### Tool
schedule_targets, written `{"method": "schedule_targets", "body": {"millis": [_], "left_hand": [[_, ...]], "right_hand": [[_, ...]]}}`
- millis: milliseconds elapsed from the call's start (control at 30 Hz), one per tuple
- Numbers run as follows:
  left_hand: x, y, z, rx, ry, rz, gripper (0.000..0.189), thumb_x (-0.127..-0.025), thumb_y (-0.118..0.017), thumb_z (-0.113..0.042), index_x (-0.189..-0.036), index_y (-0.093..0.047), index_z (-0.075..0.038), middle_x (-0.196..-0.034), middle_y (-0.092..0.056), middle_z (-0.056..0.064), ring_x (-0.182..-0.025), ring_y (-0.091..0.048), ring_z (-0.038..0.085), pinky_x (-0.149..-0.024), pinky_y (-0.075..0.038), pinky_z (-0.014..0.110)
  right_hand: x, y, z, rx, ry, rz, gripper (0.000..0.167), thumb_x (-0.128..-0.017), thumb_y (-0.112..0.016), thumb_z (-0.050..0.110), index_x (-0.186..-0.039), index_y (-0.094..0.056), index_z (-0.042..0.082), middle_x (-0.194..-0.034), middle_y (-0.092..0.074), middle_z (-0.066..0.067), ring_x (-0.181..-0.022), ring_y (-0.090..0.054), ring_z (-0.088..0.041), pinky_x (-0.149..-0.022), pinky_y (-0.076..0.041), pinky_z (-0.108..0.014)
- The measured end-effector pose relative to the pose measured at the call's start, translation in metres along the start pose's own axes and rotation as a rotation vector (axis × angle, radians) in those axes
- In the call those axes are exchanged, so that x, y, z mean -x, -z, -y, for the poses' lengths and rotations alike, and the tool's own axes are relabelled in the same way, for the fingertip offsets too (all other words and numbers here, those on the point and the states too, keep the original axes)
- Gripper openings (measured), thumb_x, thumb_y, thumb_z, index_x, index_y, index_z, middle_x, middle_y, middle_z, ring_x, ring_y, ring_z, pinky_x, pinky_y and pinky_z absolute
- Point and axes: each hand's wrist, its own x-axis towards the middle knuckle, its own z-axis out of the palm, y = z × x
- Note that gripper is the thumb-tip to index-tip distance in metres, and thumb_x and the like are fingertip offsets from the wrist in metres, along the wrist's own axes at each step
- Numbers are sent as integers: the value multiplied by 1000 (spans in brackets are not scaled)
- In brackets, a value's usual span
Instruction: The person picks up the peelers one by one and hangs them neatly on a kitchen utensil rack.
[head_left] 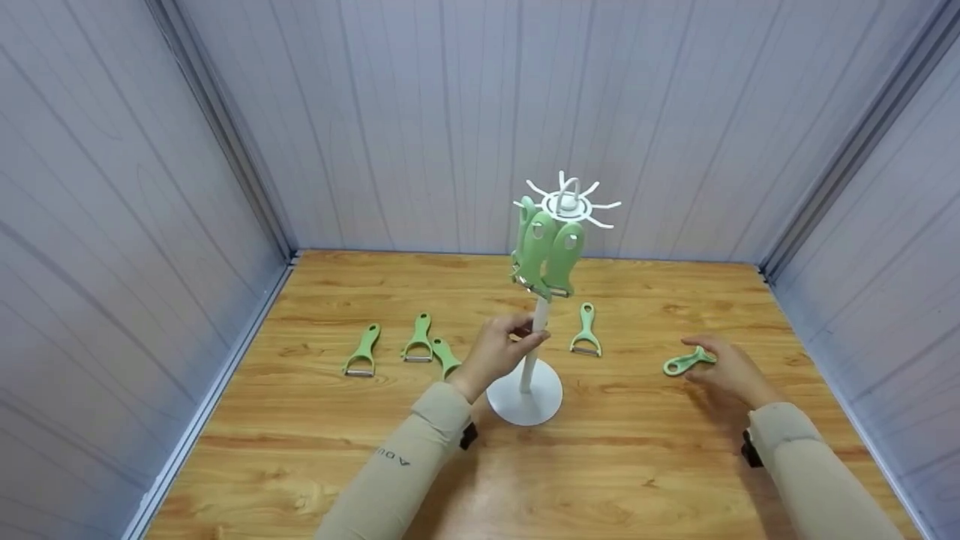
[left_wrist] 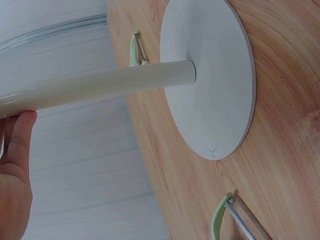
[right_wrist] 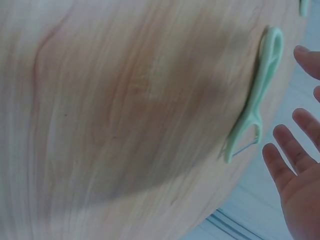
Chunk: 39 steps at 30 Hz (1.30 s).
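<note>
My left hand (head_left: 499,349) grips the white pole (head_left: 530,367) of a display stand, its thumb and fingers around the shaft. In the left wrist view those fingers wrap the pole well above the round white base (left_wrist: 215,100). Green peelers (head_left: 562,259) hang from hooks on the stand's near left side. Over at the right, my right hand (head_left: 724,371) is beside a green peeler (head_left: 681,364). The right wrist view shows this peeler (right_wrist: 257,95) lying on the table, with the hand's fingers (right_wrist: 300,157) spread and apart from it.
White hooks (head_left: 604,205) at the back and right of the stand's top ring bear nothing. Loose peelers lie left of the stand, one (head_left: 364,352) farthest out, another (head_left: 418,339) closer in and a third (head_left: 444,354) partly behind my left hand. One more peeler (head_left: 586,330) lies right of the pole.
</note>
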Motion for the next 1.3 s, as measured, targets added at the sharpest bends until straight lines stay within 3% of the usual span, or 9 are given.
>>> {"method": "schedule_targets", "body": {"millis": [133, 233, 367, 567, 800, 1000, 1300], "left_hand": [[1, -1, -1, -16, 2, -6, 23, -106, -73, -23, -119, -80, -5, -105, -81, 11, -99, -78, 25, -88, -66, 36], [2, -2, -1, -19, 9, -9, 23, -106, -74, -23, -120, -80, -5, -105, -81, 12, -99, -78, 26, -88, -66, 38], [1, -2, -1, -15, 15, -5, 24, -107, -73, -24, -121, -79, -6, -105, -80, 12, -100, -78, 26, -88, -66, 38], [1, -1, 0, -11, 14, -1, 25, -107, -73, -26, -121, -79, -6, -106, -80, 11, -101, -77, 26, -88, -65, 37], [1, -1, 0, -14, 1, -9, 24, -106, -74, -24, -120, -79, -5, -107, -80, 12, -101, -77, 25, -88, -65, 36], [1, -1, -1, -15, -6, -8, 24, -106, -74, -24, -119, -79, -5, -105, -80, 12, -99, -77, 24, -88, -65, 33], [1, 0, 0, -1, 16, -8, 22, -105, -75, -22, -120, -79, -5, -106, -81, 12, -101, -78, 26, -90, -65, 38]], "right_hand": [[-3, -2, -7, 52, -13, 21, 65, -98, -79, 7, -157, -52, -2, -166, -36, -39, -146, -40, -64, -108, -49, -72], [-4, -2, -9, 74, -13, 28, 63, -98, -78, 6, -156, -54, -2, -165, -36, -40, -138, -51, -61, -94, -57, -58], [-6, -3, -9, 84, -18, 26, 59, -98, -78, 5, -153, -57, -3, -163, -38, -41, -130, -59, -57, -85, -57, -48], [-10, -4, -7, 110, -17, 45, 56, -100, -77, 6, -152, -58, -4, -156, -52, -37, -129, -60, -57, -97, -57, -64], [-13, -6, -8, 103, 3, 72, 54, -99, -75, 2, -149, -59, -8, -146, -63, -33, -135, -57, -57, -105, -53, -67], [-14, -11, -8, 107, 42, 43, 35, -97, -74, -2, -132, -72, -6, -138, -67, -33, -126, -63, -55, -101, -55, -67], [-17, -16, -1, 79, -1, 95, 20, -99, -74, -2, -118, -78, 0, -127, -70, -28, -120, -64, -51, -98, -54, -67]]}}
